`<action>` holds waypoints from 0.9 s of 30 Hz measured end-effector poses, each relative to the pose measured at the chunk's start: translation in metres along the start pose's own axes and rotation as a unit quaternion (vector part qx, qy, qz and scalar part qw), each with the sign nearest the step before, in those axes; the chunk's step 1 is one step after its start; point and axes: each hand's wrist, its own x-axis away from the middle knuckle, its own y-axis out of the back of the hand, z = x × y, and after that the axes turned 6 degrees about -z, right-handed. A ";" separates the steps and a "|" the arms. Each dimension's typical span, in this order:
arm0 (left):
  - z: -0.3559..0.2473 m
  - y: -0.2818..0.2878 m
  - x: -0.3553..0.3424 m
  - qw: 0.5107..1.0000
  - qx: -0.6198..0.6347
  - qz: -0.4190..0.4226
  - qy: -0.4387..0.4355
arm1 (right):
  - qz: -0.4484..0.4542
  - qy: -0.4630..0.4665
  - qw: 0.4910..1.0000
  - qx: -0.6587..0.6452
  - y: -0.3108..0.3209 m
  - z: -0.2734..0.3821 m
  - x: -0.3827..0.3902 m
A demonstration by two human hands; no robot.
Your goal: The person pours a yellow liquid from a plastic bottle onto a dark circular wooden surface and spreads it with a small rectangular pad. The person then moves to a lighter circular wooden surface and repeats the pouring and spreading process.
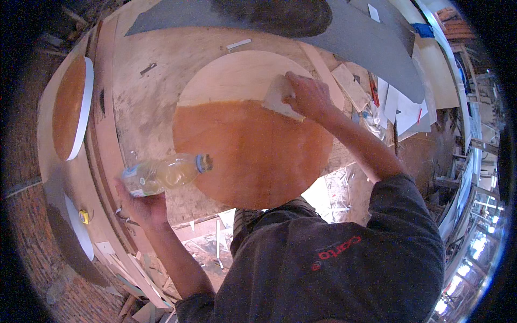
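A round wooden board (245,153) lies in front of me. Its far part is pale; the larger near part is coated orange-brown. My right hand (311,97) is closed on a flat, pale spreader (277,98) at the right side, where pale and brown meet. Over the board's left edge, my left hand (144,207) grips a clear plastic bottle (173,171) of yellowish liquid from beneath. The bottle lies nearly level, its blue-ringed neck toward the board.
Grey sheet material (366,51) covers the bench's far side. White offcuts (404,110) lie at right. Another brown disc with a white edge (70,107) is at left, above a yellow tape measure (84,216). A small metal piece (148,68) rests on the bench.
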 end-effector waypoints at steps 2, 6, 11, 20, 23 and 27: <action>-0.001 0.004 -0.001 1.000 -0.003 0.014 0.005 | -0.008 -0.018 0.999 0.050 0.001 -0.005 -0.018; 0.001 -0.003 0.001 1.000 -0.007 -0.013 -0.013 | -0.063 -0.032 0.994 0.084 -0.006 -0.045 -0.061; 0.000 -0.004 0.007 1.000 -0.004 -0.008 -0.019 | -0.115 -0.072 0.984 0.113 -0.012 -0.082 -0.097; -0.006 0.021 -0.003 0.999 0.009 0.047 0.013 | -0.084 -0.127 0.988 0.016 0.029 -0.080 -0.025; -0.001 0.014 -0.009 0.998 0.029 0.046 0.013 | 0.009 -0.190 0.981 0.032 0.014 -0.065 0.011; -0.003 -0.001 -0.006 0.996 0.021 0.084 0.017 | -0.062 -0.226 0.971 0.040 0.019 -0.069 0.019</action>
